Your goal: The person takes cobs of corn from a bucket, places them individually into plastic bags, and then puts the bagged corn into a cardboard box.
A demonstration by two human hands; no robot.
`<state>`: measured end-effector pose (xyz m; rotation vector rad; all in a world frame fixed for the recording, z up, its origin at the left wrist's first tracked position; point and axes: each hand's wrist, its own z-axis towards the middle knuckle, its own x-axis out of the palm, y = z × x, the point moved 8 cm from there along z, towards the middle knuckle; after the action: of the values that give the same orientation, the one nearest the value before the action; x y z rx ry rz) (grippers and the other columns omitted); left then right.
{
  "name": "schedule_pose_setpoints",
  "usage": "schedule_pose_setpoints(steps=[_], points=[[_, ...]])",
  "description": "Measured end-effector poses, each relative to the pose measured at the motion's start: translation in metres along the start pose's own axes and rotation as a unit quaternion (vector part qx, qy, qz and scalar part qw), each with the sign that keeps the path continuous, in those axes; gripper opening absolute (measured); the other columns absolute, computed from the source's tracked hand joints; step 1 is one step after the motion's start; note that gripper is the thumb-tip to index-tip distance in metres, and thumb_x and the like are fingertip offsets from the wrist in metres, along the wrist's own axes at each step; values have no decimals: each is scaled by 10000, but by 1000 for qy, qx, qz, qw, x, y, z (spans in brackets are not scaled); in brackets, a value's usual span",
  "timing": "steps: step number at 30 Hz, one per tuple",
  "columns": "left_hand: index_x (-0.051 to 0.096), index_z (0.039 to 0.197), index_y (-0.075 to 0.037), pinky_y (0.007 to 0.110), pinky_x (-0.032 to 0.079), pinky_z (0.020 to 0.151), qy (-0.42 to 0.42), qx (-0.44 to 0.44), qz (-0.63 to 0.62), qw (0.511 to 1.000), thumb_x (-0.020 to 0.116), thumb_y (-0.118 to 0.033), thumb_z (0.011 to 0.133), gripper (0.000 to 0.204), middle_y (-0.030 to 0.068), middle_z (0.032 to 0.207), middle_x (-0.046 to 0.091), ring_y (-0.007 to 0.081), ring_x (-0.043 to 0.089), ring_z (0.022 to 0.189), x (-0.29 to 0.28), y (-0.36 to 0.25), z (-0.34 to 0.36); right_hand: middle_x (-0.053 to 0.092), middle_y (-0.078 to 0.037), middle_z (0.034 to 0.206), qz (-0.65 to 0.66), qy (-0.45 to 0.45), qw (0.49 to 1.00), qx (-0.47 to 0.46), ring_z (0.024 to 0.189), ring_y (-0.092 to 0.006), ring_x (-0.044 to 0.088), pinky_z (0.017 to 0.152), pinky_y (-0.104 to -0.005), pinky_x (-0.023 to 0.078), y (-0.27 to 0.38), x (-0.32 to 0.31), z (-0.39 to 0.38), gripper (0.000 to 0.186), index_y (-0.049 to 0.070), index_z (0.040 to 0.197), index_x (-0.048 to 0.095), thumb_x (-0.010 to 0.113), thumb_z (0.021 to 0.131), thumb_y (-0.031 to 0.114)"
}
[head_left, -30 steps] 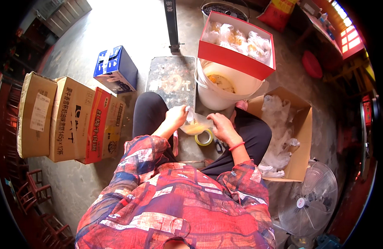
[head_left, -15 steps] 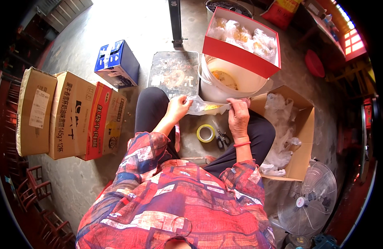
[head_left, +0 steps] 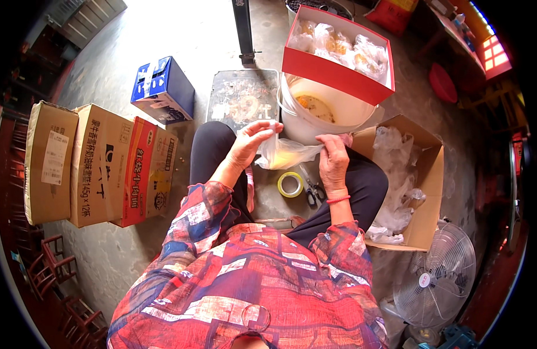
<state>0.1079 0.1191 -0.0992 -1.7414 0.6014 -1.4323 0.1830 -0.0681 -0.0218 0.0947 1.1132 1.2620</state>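
Note:
Between my knees hangs a thin translucent plastic bag (head_left: 289,154) with something yellow at its bottom. My left hand (head_left: 251,142) pinches its left end, drawn upward between thumb and fingers. My right hand (head_left: 335,156), with a red band at the wrist, grips the other end. Just beyond the bag stands a white bucket (head_left: 297,125) with yellowish liquid and an orange bit inside. A red-sided box (head_left: 338,75) rests across the bucket's rim, filled with bagged yellow-orange items (head_left: 341,46). Beneath the bag, on the floor, lie a roll of yellow tape (head_left: 290,185) and black-handled scissors (head_left: 315,193).
An open cardboard box (head_left: 428,198) of loose plastic bags stands at my right, a fan (head_left: 434,276) behind it. Cartons (head_left: 100,166) line the left, with a blue box (head_left: 164,93) farther off. A platform scale (head_left: 242,96) stands ahead; a pink basin (head_left: 442,86) lies far right.
My left hand has risen slightly, pulling its end of the bag upward. The bag hangs lower and fuller in the middle, while my right hand stays nearly in place.

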Motion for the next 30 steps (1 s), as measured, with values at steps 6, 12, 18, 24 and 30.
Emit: schedule_pose_setpoints(steps=[6, 12, 18, 24, 30], points=[[508, 1208, -29, 255, 458, 815, 59, -40, 267, 961, 682, -89, 759, 485, 41, 1001, 605, 99, 550, 910, 7, 36, -2, 556, -91, 858, 81, 107, 991, -4, 821, -278, 567, 698, -357, 465, 18, 37, -12, 207, 69, 891, 587, 557, 714, -32], [546, 1060, 0, 250, 445, 764, 170, -86, 417, 889, 690, -120, 749, 362, 16, 912, 589, 70, 507, 846, 12, 76, -7, 556, -78, 776, 73, 156, 985, -10, 730, -264, 570, 638, -344, 466, 26, 57, -20, 99, 76, 814, 575, 603, 720, 67], [556, 1017, 0, 250, 449, 705, 197, -49, 369, 907, 555, -92, 854, 188, -1, 839, 578, 57, 498, 791, 9, 91, -9, 585, -88, 729, 141, 220, 959, 106, 671, -221, 590, 596, -303, 470, 3, 75, -29, 106, 43, 816, 562, 583, 712, 47], [563, 921, -22, 243, 354, 499, 137, -99, 385, 907, 486, -198, 920, 193, -35, 618, 469, 71, 406, 555, 19, 79, -9, 611, -85, 742, 154, 177, 966, 104, 655, -158, 601, 621, -255, 479, -11, 76, -32, 124, 15, 858, 569, 560, 736, -4], [549, 826, -32, 245, 365, 504, 97, -77, 446, 886, 477, -230, 928, 234, -5, 590, 471, 72, 423, 551, 2, 78, -4, 642, -83, 787, 194, 228, 936, 183, 739, -151, 625, 687, -268, 490, -28, 93, -42, 155, 10, 894, 593, 527, 758, -24]])
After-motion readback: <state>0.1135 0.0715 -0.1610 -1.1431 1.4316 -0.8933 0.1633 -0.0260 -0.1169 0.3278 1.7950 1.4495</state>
